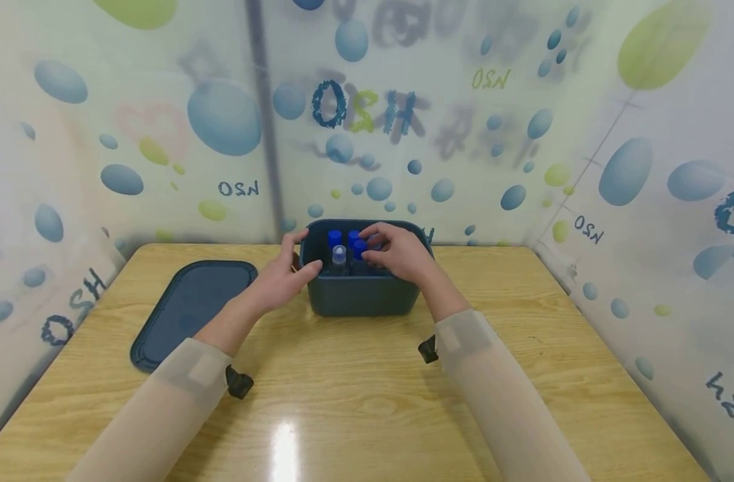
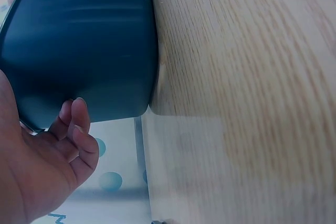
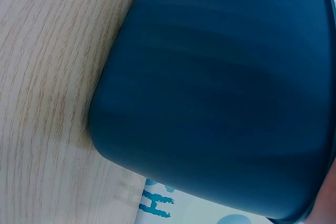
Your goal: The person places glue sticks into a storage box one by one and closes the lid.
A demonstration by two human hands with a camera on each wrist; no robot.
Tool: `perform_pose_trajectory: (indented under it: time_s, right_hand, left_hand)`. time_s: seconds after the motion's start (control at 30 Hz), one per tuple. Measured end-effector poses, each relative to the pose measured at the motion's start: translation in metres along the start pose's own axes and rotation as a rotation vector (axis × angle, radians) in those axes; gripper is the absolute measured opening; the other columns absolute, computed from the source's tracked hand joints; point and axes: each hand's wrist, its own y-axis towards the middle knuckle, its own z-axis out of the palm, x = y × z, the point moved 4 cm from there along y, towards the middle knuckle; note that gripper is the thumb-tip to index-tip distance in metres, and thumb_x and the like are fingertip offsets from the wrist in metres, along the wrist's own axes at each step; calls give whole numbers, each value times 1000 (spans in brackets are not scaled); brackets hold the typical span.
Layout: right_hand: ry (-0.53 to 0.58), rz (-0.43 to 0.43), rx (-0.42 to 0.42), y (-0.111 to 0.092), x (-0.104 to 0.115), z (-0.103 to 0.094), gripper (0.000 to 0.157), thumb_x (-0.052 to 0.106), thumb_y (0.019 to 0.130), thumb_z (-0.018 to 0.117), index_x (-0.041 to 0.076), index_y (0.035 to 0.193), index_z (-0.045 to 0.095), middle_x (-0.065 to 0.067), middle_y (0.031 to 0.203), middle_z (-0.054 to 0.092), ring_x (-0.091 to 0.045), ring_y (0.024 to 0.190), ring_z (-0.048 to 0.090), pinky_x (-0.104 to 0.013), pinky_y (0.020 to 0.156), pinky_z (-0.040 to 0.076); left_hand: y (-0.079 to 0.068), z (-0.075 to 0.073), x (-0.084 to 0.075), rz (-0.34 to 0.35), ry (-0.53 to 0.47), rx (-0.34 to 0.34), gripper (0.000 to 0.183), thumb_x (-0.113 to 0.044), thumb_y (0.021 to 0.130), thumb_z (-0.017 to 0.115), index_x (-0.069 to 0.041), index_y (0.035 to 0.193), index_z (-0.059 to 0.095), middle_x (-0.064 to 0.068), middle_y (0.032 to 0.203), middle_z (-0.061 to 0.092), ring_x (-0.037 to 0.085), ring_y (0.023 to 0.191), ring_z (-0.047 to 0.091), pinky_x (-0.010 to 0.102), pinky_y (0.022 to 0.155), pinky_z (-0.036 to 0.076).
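Observation:
A dark blue storage box (image 1: 363, 298) stands lidless near the table's back edge. My left hand (image 1: 276, 281) holds its left end, thumb over the rim, while the lower fingers (image 2: 79, 114) curl beside the outer wall in the left wrist view. Reaching in over the right rim, my right hand (image 1: 399, 251) has thumb and fingertips around a blue-capped bottle (image 1: 359, 250). Beside it stand a bottle with a clear top (image 1: 339, 254) and other blue caps (image 1: 334, 238). The bottles' lower parts are hidden inside. In the right wrist view the box wall (image 3: 210, 93) fills most of the picture.
A dark blue lid (image 1: 195, 304) lies flat on the wooden table (image 1: 342, 402), left of the box. Patterned curtain-like walls (image 1: 493, 134) enclose the table at the back and both sides. Black wrist straps (image 1: 239, 383) show below each sleeve.

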Motion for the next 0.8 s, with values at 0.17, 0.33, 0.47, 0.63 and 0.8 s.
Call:
perform_pose_trajectory:
  time_s: [0.17,0.33,0.47,0.63,0.8]
  right_hand:
    - [14,-12,-16,-1,1,-2,37,26,107,75,24,143,68,-6,136,73,-21,101,78,-44,94,64]
    - [37,-22,-53,-1,0,-5,39,27,107,74,24,145,67,-6,138,73,-21,98,78,-43,91,65]
    - [103,-47,-109,-1,-1,-8,41,25,108,74,21,147,66,-7,138,73,-24,99,79,-44,90,65]
    - [217,-128,-230,-4,-2,-13,39,21,108,73,14,146,67,-11,131,75,-28,102,78,-46,94,65]
    - [270,-223,-387,-12,-2,-23,32,18,107,73,11,138,72,-13,123,77,-30,102,77,-37,94,63]
  left_hand:
    - [0,-1,-1,3,-5,0,87,-57,110,55,-30,176,5,14,99,58,28,74,54,40,69,47]
    - [1,-1,-2,11,-18,-1,86,-56,111,56,-30,176,6,14,98,58,28,73,54,40,69,48]
    - [1,-1,-2,18,-28,-2,86,-55,111,56,-29,176,6,14,96,58,28,73,56,41,70,49]
    - [0,-1,-1,18,-28,-7,86,-54,111,57,-28,175,7,14,95,59,28,74,57,41,70,49]
    - [-1,-1,-1,17,-26,-7,85,-54,111,57,-28,175,7,14,97,59,28,74,57,41,70,49]
